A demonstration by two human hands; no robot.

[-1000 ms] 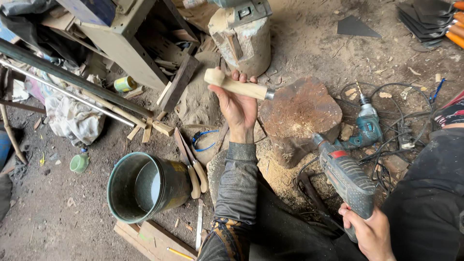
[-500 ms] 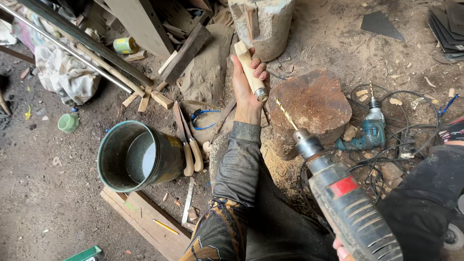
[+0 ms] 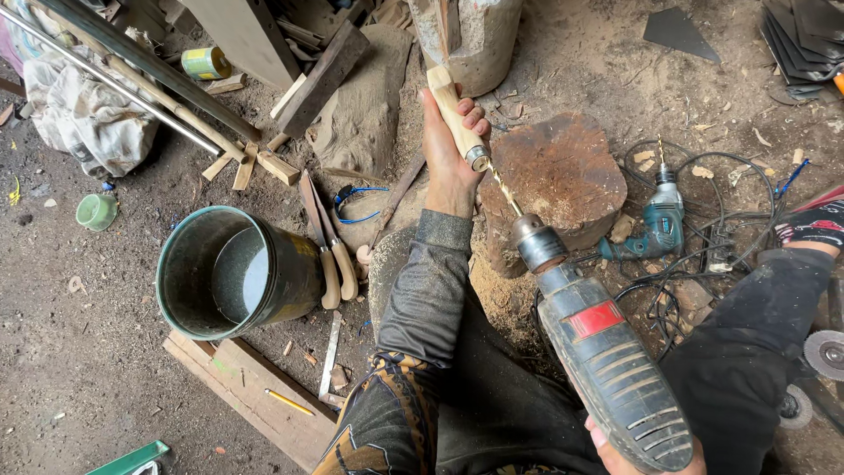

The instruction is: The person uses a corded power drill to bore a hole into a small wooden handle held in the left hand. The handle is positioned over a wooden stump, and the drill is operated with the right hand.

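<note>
My left hand (image 3: 447, 158) grips a pale wooden handle (image 3: 454, 111) with a metal ferrule at its near end, held out over the ground beside a reddish wooden block (image 3: 563, 176). My right hand (image 3: 626, 450), only partly visible at the bottom edge, holds a grey electric drill (image 3: 607, 361) with a red label. The drill's bit (image 3: 503, 186) points up-left and its tip meets the ferrule end of the handle.
A metal bucket (image 3: 230, 274) with water stands at the left, two knives with wooden handles (image 3: 327, 246) beside it. A second teal drill (image 3: 658, 222) and tangled cables lie at the right. A log stump (image 3: 475, 35), planks, metal rods and a cloth lie around.
The right hand has lifted the drill from the ground and brought its bit to the handle's end. The left hand has turned the handle from crosswise to pointing away.
</note>
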